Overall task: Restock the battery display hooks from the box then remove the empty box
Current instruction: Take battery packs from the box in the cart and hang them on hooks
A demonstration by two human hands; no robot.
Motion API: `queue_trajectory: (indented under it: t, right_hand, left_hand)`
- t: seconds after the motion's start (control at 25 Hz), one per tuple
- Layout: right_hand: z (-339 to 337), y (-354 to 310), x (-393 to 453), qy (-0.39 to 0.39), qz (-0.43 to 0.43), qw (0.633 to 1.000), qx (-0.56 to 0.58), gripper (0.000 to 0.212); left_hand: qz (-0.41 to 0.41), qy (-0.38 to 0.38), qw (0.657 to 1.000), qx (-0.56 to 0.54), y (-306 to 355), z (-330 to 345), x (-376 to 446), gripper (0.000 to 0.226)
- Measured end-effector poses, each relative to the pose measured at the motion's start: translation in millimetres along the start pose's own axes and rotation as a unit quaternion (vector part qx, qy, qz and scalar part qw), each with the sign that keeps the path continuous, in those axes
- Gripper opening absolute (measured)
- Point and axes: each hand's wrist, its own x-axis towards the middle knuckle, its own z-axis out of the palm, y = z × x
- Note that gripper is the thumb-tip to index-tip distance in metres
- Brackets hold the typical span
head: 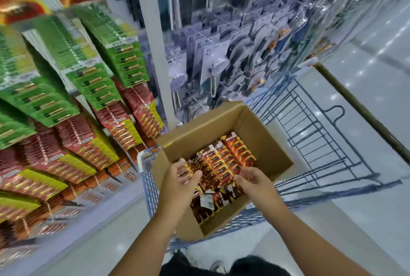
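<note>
An open cardboard box [261, 140] sits in a blue wire cart [315, 142]. Several red and orange battery packs [230, 155] lie inside it. My left hand [179, 181] is over the box's near left side, fingers curled around a battery pack. My right hand [253, 181] reaches into the box just to the right, its fingers pinching packs. On the left, the display hooks hold green battery packs [124, 62] above and red and yellow battery packs [88, 144] below.
A white upright post [153, 38] divides the battery display from hanging clear blister packs [221, 53] on the right. A brown cart handle [359, 107] runs diagonally at the right. Shiny floor [366, 220] surrounds the cart.
</note>
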Motion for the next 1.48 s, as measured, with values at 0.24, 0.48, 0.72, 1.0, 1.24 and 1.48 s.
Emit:
queue_trajectory:
  t: [0.24,0.48,0.72,1.0,1.24,1.48]
  right_hand:
    - [2,5,88,-0.085,0.042,0.992,-0.083,0.038]
    - [16,26,194,-0.154,0.054,0.968,-0.191,0.040]
    - [52,58,263,-0.144,0.045,0.956,-0.250,0.030]
    - [101,100,296,-0.090,0.018,0.920,-0.382,0.081]
    - [112,119,306,-0.108,0.005,0.930,-0.351,0.074]
    - [85,98,305,-0.214,0.143,0.960,-0.111,0.079]
  left_hand:
    - [-0.070,0.070,0.995,-0.004,-14,61,39,0.060]
    - [-0.194,0.185,0.963,0.041,-41,124,77,0.051]
    - [-0.301,0.210,0.921,0.127,-76,163,116,0.057]
    - [-0.332,0.243,0.875,0.257,-130,179,161,0.088]
    - [-0.335,0.240,0.859,0.306,-138,177,168,0.083]
    - [-0.307,0.203,0.911,0.185,-144,173,158,0.045]
